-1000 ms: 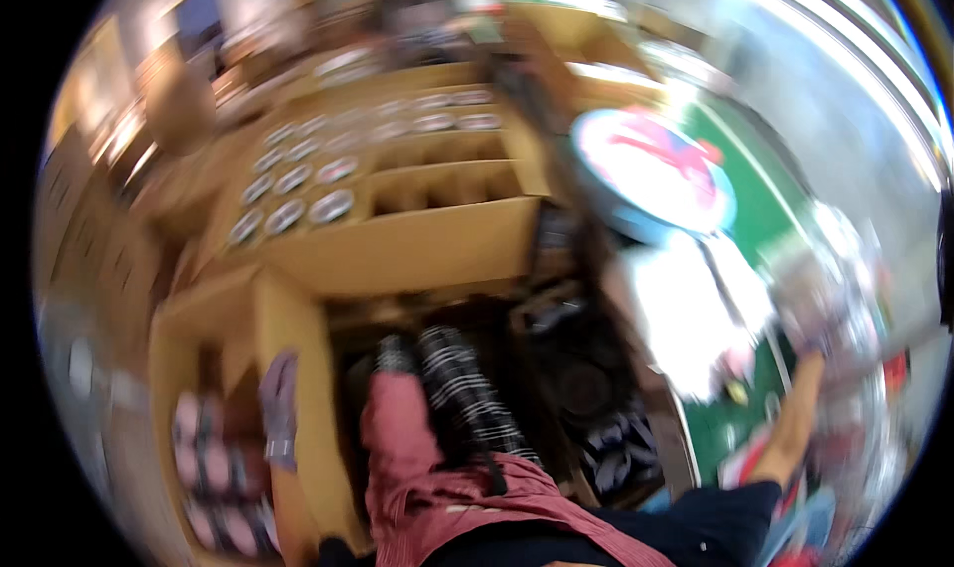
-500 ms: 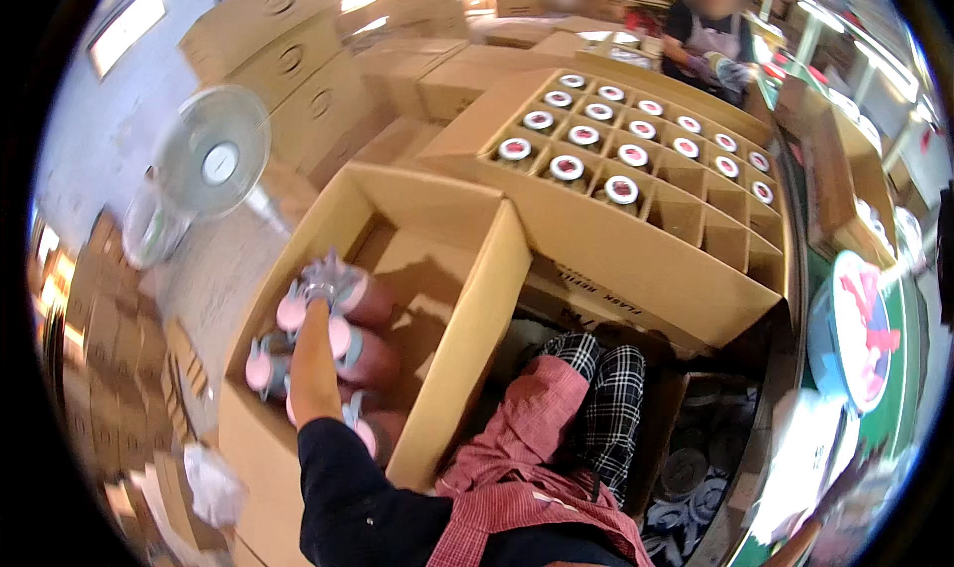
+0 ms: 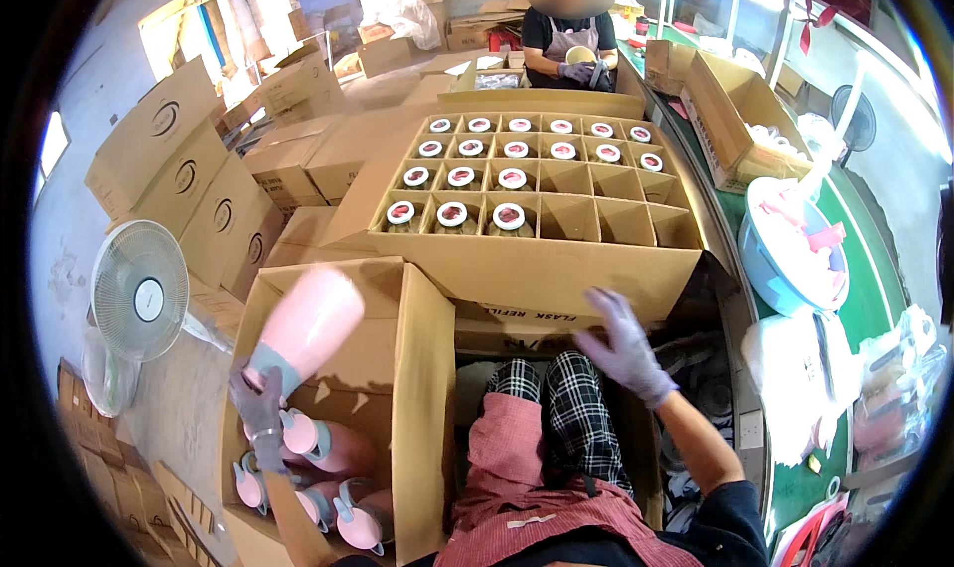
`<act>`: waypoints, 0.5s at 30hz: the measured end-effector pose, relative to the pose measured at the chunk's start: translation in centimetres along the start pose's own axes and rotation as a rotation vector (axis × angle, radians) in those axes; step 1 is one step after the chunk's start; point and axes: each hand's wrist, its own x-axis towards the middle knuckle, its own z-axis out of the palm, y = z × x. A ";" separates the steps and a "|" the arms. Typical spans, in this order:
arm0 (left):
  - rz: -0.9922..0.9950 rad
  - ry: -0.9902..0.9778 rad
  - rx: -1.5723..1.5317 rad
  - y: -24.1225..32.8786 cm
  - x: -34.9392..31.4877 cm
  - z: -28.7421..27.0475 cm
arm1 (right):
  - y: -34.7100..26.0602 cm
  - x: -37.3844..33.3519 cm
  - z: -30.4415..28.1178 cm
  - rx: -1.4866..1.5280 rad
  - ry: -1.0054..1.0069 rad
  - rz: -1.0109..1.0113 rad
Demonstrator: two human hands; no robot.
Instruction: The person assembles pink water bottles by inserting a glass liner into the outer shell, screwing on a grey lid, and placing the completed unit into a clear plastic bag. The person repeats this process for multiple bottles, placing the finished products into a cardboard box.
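Workshop carton (image 3: 427,368), pink flasks (image 3: 328,448) inside

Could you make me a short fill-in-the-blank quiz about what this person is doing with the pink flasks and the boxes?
1. The left hand holds a flask whose colour is ____.
2. The right hand is open and holds ____.
3. More flasks lie in the open cardboard box on the person's ____ side.
4. Standing on the floor left of that box is a white ____.

Missing words: pink; nothing; left; fan
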 end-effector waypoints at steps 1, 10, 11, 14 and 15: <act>-0.043 0.078 -0.354 2.0 -1.8 -0.1 | -1.4 0.7 1.3 0.115 -0.057 0.052; 0.465 -1.022 -0.485 13.9 -18.0 12.8 | 1.6 -0.9 2.1 0.999 0.236 0.317; 0.399 -1.190 -0.359 14.4 -18.1 14.5 | 3.1 -2.3 2.2 0.973 0.176 0.402; 0.370 -0.789 -0.766 15.8 -17.6 18.9 | 5.4 -6.5 4.3 0.823 -0.146 0.252; 0.371 -0.848 -0.675 16.3 -17.6 20.1 | 5.9 -6.8 4.5 0.705 -0.347 0.421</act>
